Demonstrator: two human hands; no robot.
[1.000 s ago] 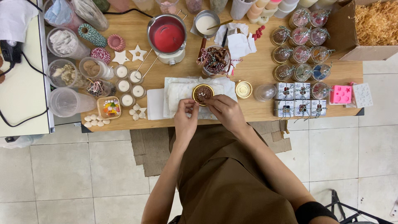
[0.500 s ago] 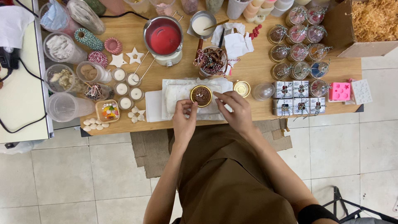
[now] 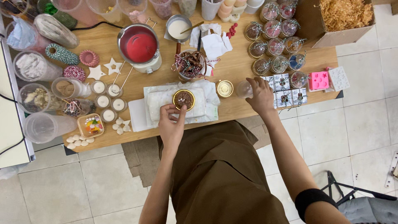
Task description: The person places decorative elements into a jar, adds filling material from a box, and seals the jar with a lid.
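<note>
Gold-rimmed, the round tin (image 3: pixel 183 99) of brown candle sits on a white cloth (image 3: pixel 166 103) near the desk's (image 3: pixel 232 68) front edge. Her left hand (image 3: pixel 171 122) pinches its near rim with thumb and fingers. Off to the side, her right hand (image 3: pixel 261 94) cups loosely over a clear plastic dome (image 3: pixel 244 88).

You look down on a wooden counter (image 3: pixel 248 110) over pale floor tiles (image 3: pixel 62 186). Flattened cardboard (image 3: pixel 139 155) lies beneath. Perhaps a chair (image 3: pixel 365 205) at bottom right.
</note>
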